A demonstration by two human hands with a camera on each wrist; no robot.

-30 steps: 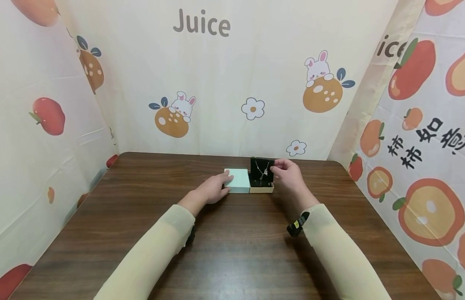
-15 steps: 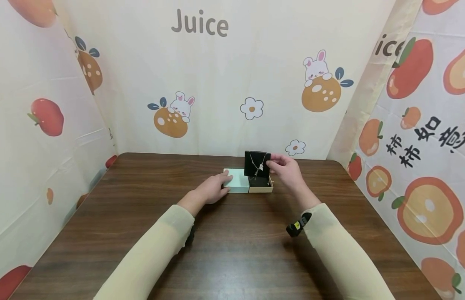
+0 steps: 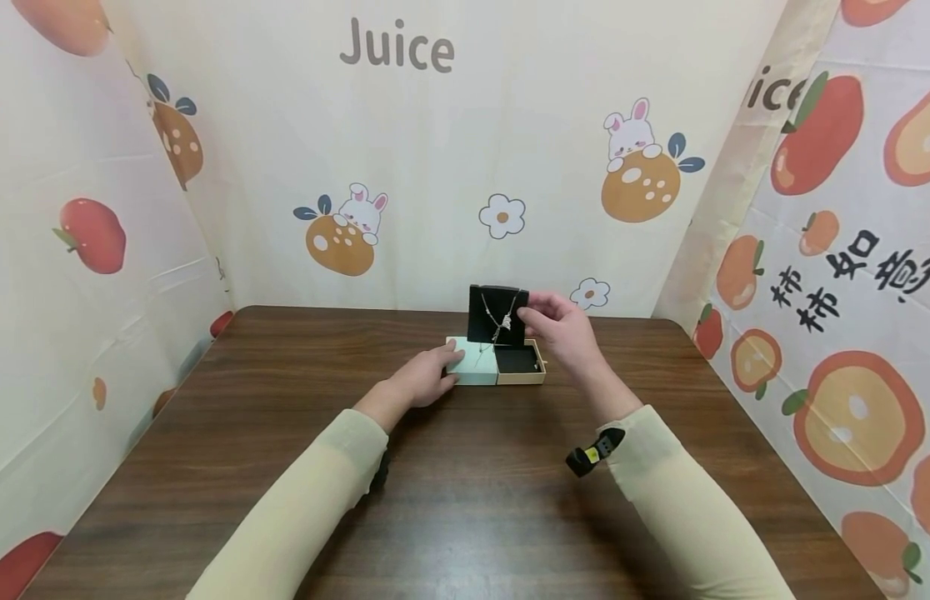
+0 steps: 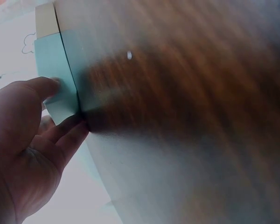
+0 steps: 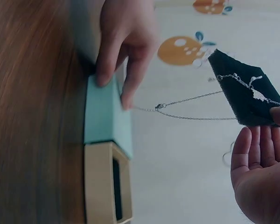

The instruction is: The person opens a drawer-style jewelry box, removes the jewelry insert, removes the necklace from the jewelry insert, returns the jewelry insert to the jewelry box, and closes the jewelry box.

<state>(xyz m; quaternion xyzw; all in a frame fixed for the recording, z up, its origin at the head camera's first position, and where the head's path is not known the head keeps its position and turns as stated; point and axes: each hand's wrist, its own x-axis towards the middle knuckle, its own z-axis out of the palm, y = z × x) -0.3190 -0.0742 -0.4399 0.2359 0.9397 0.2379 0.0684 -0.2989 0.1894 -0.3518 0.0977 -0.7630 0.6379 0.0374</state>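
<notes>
My right hand (image 3: pixel 568 332) pinches a black padded jewelry card (image 3: pixel 477 323) by its right edge, thumb in front and fingers behind. A silver necklace (image 3: pixel 507 320) with a small pendant is mounted on the card. In the right wrist view its chain (image 5: pixel 191 99) and clasp dangle out behind the card. The card is raised upright above a small drawer-style jewelry box. My left hand (image 3: pixel 422 377) grips the left end of the box's teal sleeve (image 3: pixel 476 367), thumb on the front side. The beige drawer (image 3: pixel 521 379) sticks out to the right, with a black lining inside.
The box stands near the far edge of a brown wooden table (image 3: pixel 465 483). A printed curtain (image 3: pixel 427 142) hangs right behind that edge, and more printed cloth hangs at both sides. A black band (image 3: pixel 596 450) sits on the right wrist.
The right hand has lifted the necklace card up out of the drawer and moved it left, over the teal sleeve. The drawer's lining now shows. The left hand stays on the box.
</notes>
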